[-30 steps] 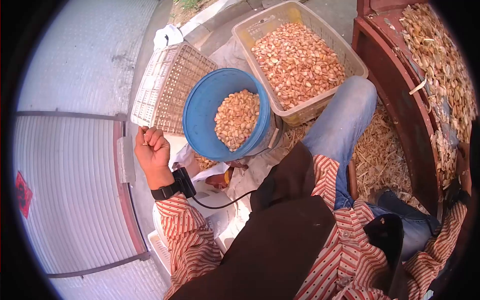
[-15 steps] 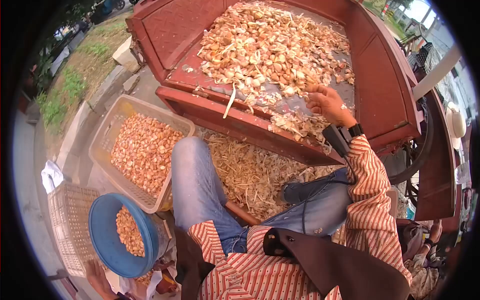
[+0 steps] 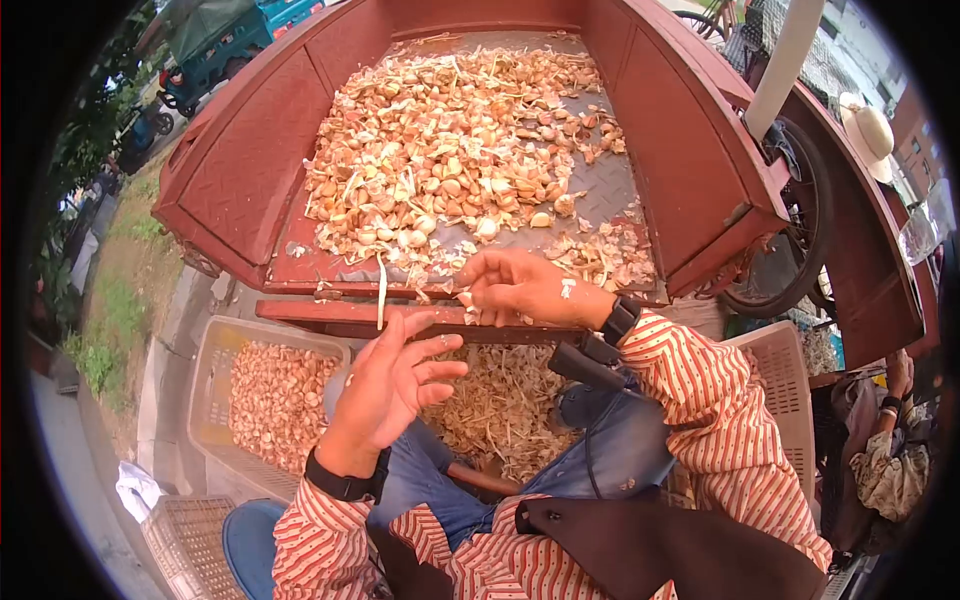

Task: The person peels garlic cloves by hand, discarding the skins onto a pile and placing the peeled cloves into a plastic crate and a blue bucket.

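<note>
My left hand (image 3: 395, 385) is raised above my knee, palm turned inward, fingers spread and holding nothing. Just above and right of it, my right hand (image 3: 530, 288) hovers at the cart's near edge with its fingers bent together; a small pale bit shows at the fingertips, too small to name. Beyond both hands lies a heap of garlic cloves (image 3: 440, 170), mixed with papery skins, on the bed of a red metal cart (image 3: 690, 180). One pale dry stalk (image 3: 381, 290) hangs over the cart's near edge.
Left of my legs stands a plastic crate (image 3: 215, 400) of garlic cloves. A blue bucket (image 3: 250, 540) and a woven-look crate (image 3: 185, 545) are at lower left. Skins and stalks (image 3: 500, 400) cover the ground between my knees. Another person's arm (image 3: 888, 410) shows at far right.
My left hand has come up from beside the blue bucket to in front of the cart. My right hand has moved left from the cart's right side. The view has shifted, showing more cart.
</note>
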Tool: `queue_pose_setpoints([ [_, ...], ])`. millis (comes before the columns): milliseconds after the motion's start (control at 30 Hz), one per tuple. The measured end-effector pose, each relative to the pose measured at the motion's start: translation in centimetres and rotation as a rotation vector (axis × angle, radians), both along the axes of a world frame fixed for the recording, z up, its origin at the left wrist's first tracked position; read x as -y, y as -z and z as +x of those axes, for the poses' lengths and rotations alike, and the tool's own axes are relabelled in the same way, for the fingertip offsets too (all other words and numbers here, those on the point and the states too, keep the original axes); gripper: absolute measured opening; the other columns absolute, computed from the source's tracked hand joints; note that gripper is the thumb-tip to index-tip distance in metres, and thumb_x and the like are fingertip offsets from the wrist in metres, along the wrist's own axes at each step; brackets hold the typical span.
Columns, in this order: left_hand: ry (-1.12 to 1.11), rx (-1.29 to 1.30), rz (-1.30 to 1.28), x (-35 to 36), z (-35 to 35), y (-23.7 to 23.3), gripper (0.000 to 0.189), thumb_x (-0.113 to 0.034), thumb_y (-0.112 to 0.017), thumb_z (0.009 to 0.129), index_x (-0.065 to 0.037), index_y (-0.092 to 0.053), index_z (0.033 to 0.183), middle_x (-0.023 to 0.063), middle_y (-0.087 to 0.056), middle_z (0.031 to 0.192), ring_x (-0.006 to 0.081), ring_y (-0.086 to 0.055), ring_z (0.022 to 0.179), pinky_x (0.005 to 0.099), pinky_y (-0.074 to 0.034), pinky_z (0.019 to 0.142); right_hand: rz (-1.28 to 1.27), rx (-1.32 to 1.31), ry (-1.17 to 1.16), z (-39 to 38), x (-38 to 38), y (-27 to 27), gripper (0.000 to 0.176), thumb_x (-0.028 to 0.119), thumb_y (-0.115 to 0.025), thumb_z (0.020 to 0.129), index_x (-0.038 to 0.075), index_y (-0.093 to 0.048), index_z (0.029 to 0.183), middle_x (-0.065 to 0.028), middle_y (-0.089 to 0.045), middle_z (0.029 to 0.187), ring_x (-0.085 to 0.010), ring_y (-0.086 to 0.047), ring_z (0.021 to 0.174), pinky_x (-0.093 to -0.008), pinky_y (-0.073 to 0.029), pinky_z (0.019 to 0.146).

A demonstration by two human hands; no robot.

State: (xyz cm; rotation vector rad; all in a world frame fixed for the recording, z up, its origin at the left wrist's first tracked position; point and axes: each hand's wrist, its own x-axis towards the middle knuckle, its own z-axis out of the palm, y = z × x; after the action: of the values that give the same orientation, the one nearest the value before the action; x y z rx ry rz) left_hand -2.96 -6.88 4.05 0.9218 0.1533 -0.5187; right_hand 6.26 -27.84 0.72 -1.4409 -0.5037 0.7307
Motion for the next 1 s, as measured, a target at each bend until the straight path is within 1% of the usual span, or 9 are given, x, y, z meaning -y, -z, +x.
queue_pose_setpoints([
  [67,0.016,-0.105,-0.235,2.2,1.8,4.7,0.048,-0.039,-0.04,0.094,0.001,-0.041,0.12,0.0122,-0.058,0.096,0.0198,-0.061,0.082,0.026,-0.054,0.062,-0.056,0.378,0.005,-1.5,-1.5,1.8,0.025,0.017,-0.058,0.084,-0.002,-0.051,0.099,-0.0065,-0.06,0.077,-0.0169,-0.061,0.069,-0.0287,-0.048,0.061],
  [133,-0.087,-0.137,-0.245,2.7,1.8,6.3,0.034,-0.03,-0.044,0.094,0.0,-0.05,0.11,0.0069,-0.056,0.086,0.0122,-0.054,0.066,0.02,-0.046,0.052,-0.16,0.424,-0.055,-1.9,-1.4,0.9,0.022,0.014,-0.06,0.085,-0.001,-0.053,0.1,-0.0059,-0.06,0.079,-0.0138,-0.059,0.071,-0.0284,-0.047,0.063],
  [267,-0.294,-0.057,-0.066,-4.9,1.1,6.9,0.021,-0.017,-0.047,0.093,-0.001,-0.055,0.103,0.0024,-0.052,0.076,0.0063,-0.039,0.054,0.0168,-0.034,0.045,-0.45,0.814,0.348,2.9,2.0,1.1,0.013,0.013,-0.059,0.082,0.002,-0.059,0.089,-0.0109,-0.059,0.072,-0.0215,-0.059,0.066,-0.0323,-0.045,0.06],
  [333,-0.502,0.167,0.256,-12.3,0.2,7.5,0.024,-0.018,-0.048,0.092,0.001,-0.054,0.106,0.0044,-0.056,0.086,0.0088,-0.05,0.066,0.0184,-0.042,0.058,-0.604,0.939,0.581,5.9,4.9,2.3,0.013,0.01,-0.059,0.078,0.002,-0.059,0.088,-0.0131,-0.06,0.075,-0.0285,-0.059,0.07,-0.0358,-0.046,0.061],
  [400,-0.755,0.101,0.923,-16.0,-0.5,6.6,0.026,-0.019,-0.05,0.091,0.001,-0.054,0.108,0.0069,-0.057,0.099,0.0128,-0.056,0.087,0.0238,-0.044,0.077,-0.737,0.935,0.587,7.8,6.7,3.1,0.014,0.01,-0.06,0.077,0.003,-0.06,0.089,-0.0134,-0.061,0.08,-0.029,-0.059,0.076,-0.0368,-0.046,0.067],
  [500,-0.676,0.247,1.276,-22.6,-1.8,8.8,0.028,-0.02,-0.052,0.09,0.0,-0.054,0.109,0.008,-0.056,0.11,0.0156,-0.053,0.104,0.0284,-0.039,0.09,-0.809,1.025,0.448,8.5,7.1,4.4,0.017,0.009,-0.06,0.076,0.003,-0.06,0.092,-0.0147,-0.06,0.09,-0.032,-0.058,0.085,-0.0402,-0.045,0.074],
  [700,-0.417,0.352,0.72,-8.7,1.3,3.5,0.029,-0.016,-0.052,0.09,0.0,-0.052,0.113,0.008,-0.059,0.1,0.0118,-0.057,0.083,0.0236,-0.045,0.072,-0.857,0.983,0.323,7.1,4.4,3.4,0.019,0.009,-0.059,0.074,0.004,-0.057,0.093,-0.0161,-0.055,0.091,-0.0353,-0.054,0.088,-0.0415,-0.044,0.076],
  [867,-0.091,0.551,0.719,1.7,5.3,4.9,0.051,-0.024,-0.051,0.091,0.002,-0.033,0.131,0.0164,-0.055,0.111,0.0139,-0.06,0.081,0.0219,-0.046,0.066,-0.591,1.017,0.157,3.1,0.6,1.2,0.02,0.009,-0.06,0.075,0.004,-0.054,0.094,-0.0145,-0.052,0.087,-0.0331,-0.053,0.083,-0.0393,-0.044,0.07],
  [1000,-0.091,0.545,0.592,4.3,6.5,7.3,0.034,-0.025,-0.048,0.094,0.001,-0.048,0.115,0.0039,-0.059,0.087,0.0058,-0.052,0.064,0.0182,-0.04,0.053,-0.426,1.039,0.125,1.1,-1.3,1.1,0.023,0.009,-0.06,0.076,0.004,-0.052,0.097,-0.0143,-0.052,0.087,-0.0332,-0.054,0.081,-0.0397,-0.044,0.067],
])
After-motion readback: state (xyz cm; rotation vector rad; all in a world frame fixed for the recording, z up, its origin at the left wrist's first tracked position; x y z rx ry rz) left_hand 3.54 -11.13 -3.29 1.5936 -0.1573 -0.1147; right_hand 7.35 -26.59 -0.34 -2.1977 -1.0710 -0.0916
